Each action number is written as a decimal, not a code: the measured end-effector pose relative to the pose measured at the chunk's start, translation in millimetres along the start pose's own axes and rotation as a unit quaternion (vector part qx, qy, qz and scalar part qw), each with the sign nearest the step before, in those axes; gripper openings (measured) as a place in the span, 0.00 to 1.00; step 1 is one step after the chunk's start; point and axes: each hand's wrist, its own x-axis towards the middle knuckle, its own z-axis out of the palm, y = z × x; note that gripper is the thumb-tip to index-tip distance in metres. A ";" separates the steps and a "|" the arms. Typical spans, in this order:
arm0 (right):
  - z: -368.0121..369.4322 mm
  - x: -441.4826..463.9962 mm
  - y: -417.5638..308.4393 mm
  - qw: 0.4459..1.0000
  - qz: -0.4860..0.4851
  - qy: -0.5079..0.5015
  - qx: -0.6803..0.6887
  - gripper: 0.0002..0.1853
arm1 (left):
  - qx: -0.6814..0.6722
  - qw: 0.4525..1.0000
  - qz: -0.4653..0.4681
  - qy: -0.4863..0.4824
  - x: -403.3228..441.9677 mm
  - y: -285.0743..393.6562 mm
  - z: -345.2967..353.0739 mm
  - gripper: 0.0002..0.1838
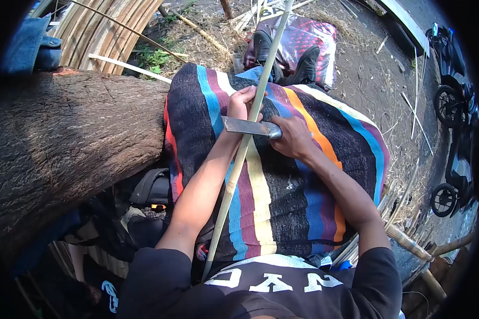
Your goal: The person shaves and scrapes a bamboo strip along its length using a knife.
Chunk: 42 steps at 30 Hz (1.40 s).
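Observation:
A long pale bamboo strip [230, 187] runs from my waist up past my feet, over a striped cloth [261, 191] spread on my lap. My left hand [243, 105] is closed round the strip above the blade. In my right hand [292, 135] is the handle end of a knife [247, 126], its flat metal blade lying across the strip just below my left hand. The knife's tip points left. Much of the handle is hidden inside my right fingers.
A thick log [74, 138] lies at the left, with curved bamboo slats [101, 32] behind it. Dark shoes [306, 64] rest near a patterned sack [324, 40]. Bicycles [449, 111] stand at the far right. Bamboo poles [410, 242] lie at the lower right; a person's arm [77, 260] shows lower left.

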 end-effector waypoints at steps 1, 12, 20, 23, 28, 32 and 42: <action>-1.3 1.3 2.6 1.000 0.001 0.009 0.003 0.09 | 0.037 0.998 0.012 0.048 2.1 -2.8 1.0 0.17; -7.0 6.6 14.8 1.000 -0.010 0.013 -0.022 0.10 | 0.186 0.978 0.081 0.039 6.1 -14.6 -2.8 0.19; -10.3 12.3 30.1 0.999 0.026 0.019 -0.026 0.12 | 0.129 0.987 0.093 0.029 7.0 -26.9 -1.5 0.15; -10.2 12.1 31.3 0.999 0.036 0.010 -0.033 0.13 | 0.136 0.985 0.106 0.013 2.6 -27.0 2.0 0.15; -9.9 14.6 40.4 0.997 -0.019 0.051 -0.059 0.13 | 0.127 0.988 0.089 0.014 -2.4 -23.5 13.6 0.17; -8.6 20.2 53.7 0.991 -0.043 0.108 -0.060 0.07 | 0.174 0.980 0.097 0.018 -11.3 -18.2 19.9 0.15; -26.2 25.9 47.6 0.991 -0.024 0.102 -0.087 0.06 | 0.210 0.974 0.079 0.038 -15.1 -25.9 20.9 0.16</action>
